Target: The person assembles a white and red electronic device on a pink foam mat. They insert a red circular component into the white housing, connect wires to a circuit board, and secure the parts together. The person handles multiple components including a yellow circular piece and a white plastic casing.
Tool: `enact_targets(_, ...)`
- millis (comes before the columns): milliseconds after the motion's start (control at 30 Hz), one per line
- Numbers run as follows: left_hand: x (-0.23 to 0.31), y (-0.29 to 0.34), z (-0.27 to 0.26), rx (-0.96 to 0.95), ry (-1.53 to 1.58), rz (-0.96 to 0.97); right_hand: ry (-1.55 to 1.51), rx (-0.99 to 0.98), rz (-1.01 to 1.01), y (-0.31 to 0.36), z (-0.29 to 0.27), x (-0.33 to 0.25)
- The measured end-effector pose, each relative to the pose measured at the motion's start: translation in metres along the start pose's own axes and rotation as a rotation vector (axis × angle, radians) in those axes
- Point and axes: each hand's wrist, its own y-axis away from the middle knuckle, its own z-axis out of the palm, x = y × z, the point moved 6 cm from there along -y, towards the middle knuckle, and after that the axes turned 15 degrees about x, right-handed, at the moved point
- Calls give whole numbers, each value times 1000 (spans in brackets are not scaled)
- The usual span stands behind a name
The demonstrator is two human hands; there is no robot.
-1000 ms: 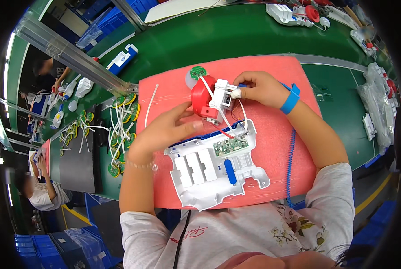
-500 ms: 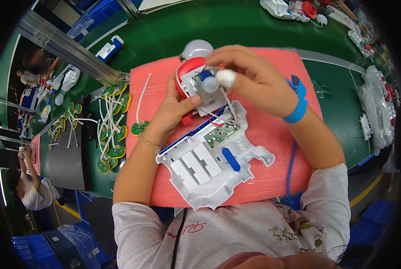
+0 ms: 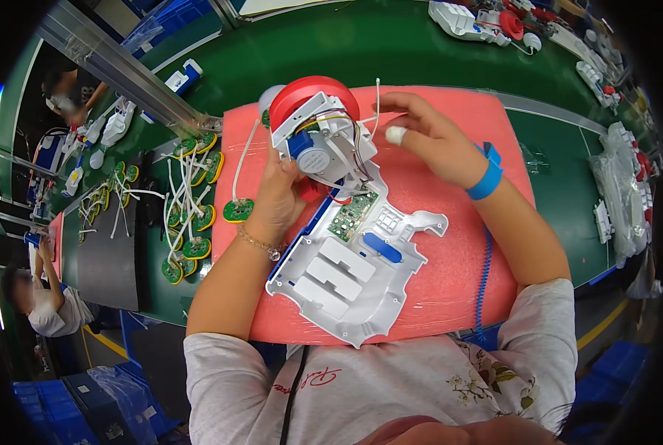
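The left hand [image 3: 278, 194] is gripping a red-and-white assembly [image 3: 324, 133] at the far end of the white shell [image 3: 379, 288]; the right hand [image 3: 439, 148] is hovering, loosely open, beyond the shell's right side. A round green board [image 3: 238, 211] is lying left of the shell.

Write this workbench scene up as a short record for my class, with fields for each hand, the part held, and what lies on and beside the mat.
Left hand: holding the red-and-white assembly
Right hand: open, beside an upright white cable; contact unclear
Right wrist: blue band
Held part: red round rim, white body, thin wires exposed
On the pink mat: white housing, hollow side up, with a green circuit board inside; loose green disc
Left of mat: yellow-rimmed green discs with white leads
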Motion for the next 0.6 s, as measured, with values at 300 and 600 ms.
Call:
enact_targets(300, 25, -3, 27, -119, -245, 309, -356, -284, 96, 0, 33, -8)
enact_targets(600, 57, 10, -2, 54, -92, 396, -366, 33, 54, 7, 23, 6)
